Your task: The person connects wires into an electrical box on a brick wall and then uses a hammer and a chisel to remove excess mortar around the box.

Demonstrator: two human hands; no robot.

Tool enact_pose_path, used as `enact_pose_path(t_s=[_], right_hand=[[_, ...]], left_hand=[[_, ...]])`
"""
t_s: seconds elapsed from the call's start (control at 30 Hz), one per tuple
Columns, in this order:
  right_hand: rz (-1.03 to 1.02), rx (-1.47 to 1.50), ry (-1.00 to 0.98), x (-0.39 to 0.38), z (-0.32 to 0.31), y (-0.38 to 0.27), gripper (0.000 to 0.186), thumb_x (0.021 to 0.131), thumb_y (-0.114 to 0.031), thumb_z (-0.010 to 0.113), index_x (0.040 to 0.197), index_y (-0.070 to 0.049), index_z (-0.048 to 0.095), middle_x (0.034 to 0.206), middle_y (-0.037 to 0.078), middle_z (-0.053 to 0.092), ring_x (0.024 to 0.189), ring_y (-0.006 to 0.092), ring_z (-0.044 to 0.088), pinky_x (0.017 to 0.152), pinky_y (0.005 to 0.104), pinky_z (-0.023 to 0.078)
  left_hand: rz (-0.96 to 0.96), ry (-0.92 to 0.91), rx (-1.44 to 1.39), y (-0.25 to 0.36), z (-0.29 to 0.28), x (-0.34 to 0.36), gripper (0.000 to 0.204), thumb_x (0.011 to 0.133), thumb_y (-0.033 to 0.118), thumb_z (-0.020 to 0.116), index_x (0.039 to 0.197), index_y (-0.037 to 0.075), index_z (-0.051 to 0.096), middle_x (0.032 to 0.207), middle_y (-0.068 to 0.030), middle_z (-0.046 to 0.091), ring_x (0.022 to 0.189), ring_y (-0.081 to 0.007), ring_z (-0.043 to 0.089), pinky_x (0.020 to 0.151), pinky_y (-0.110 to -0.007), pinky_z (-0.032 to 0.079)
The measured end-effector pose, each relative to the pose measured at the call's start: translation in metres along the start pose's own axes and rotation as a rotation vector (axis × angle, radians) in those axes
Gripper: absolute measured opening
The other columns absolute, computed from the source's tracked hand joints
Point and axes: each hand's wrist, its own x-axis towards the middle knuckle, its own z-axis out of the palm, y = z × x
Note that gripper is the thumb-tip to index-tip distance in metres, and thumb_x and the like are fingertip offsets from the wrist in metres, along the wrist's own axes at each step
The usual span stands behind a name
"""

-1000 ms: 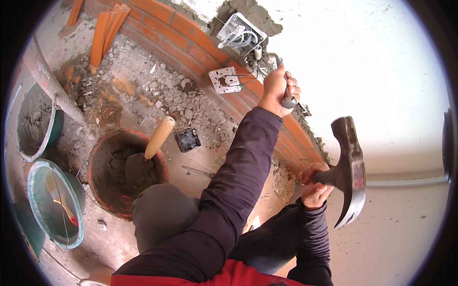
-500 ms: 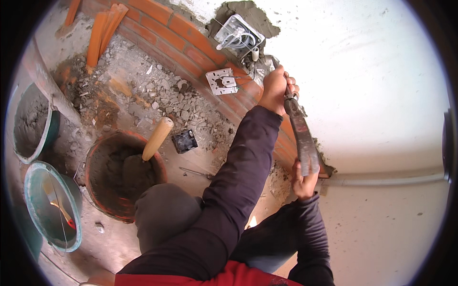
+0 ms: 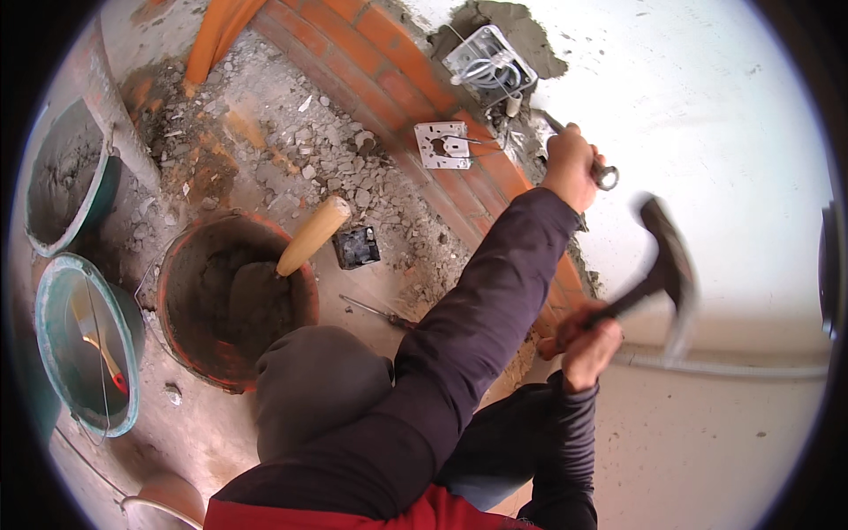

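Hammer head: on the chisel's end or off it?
Off: the hammer, held in the right hand, is apart from the chisel in the left hand, with white wall showing between them.

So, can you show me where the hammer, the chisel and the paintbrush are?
Hammer (image 3: pixel 671 268): head-camera view, on the middle of its motion-blurred metal head.
Chisel (image 3: pixel 607 177): head-camera view, on its round butt end.
Paintbrush (image 3: pixel 102 352): head-camera view, on its handle.
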Motion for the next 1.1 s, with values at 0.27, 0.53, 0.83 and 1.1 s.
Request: enact_pose_path(t_s=[0.27,0.53,0.83,1.1], right_hand=[[0.019,-0.195,-0.195,0.022,-0.003,0.013,0.061,0.096,-0.066,0.036,0.081,-0.008,0.047,0.054,0.002,0.042,0.043,0.0155,0.043,0.041,0.0302,0.034],[-0.466,0.221,0.152,0.023,0.002,-0.04,0.073,0.09,-0.078,0.03,0.08,-0.007,0.048,0.054,0.003,0.042,0.042,0.0167,0.04,0.042,0.0304,0.035],[0.069,0.197,0.21,0.01,0.023,-0.045,0.071,0.089,-0.078,0.032,0.082,-0.009,0.045,0.054,0.0,0.035,0.044,0.0126,0.036,0.043,0.0289,0.031],[0.213,0.044,-0.044,0.034,0.016,-0.018,0.06,0.101,-0.058,0.029,0.079,-0.006,0.046,0.053,0.002,0.04,0.042,0.0118,0.04,0.04,0.0268,0.034]], left_hand=[[-0.002,-0.033,0.033,-0.011,0.009,-0.002,0.013,0.098,0.019,0.04,0.096,0.007,0.042,0.074,-0.0033,0.046,0.061,-0.0133,0.046,0.056,-0.029,0.044],[-0.084,0.042,0.001,-0.009,0.025,-0.009,0.013,0.096,0.021,0.039,0.1,0.009,0.043,0.084,-0.0027,0.048,0.067,-0.0117,0.049,0.057,-0.026,0.046],[-0.073,0.033,-0.069,-0.006,0.023,0.002,0.01,0.09,0.012,0.034,0.091,0.008,0.043,0.08,-0.0039,0.048,0.065,-0.0127,0.049,0.059,-0.028,0.047],[-0.079,-0.042,-0.179,-0.01,0.021,0.012,0.012,0.094,0.016,0.035,0.092,0.007,0.043,0.08,-0.0037,0.048,0.065,-0.0138,0.049,0.061,-0.031,0.049]])
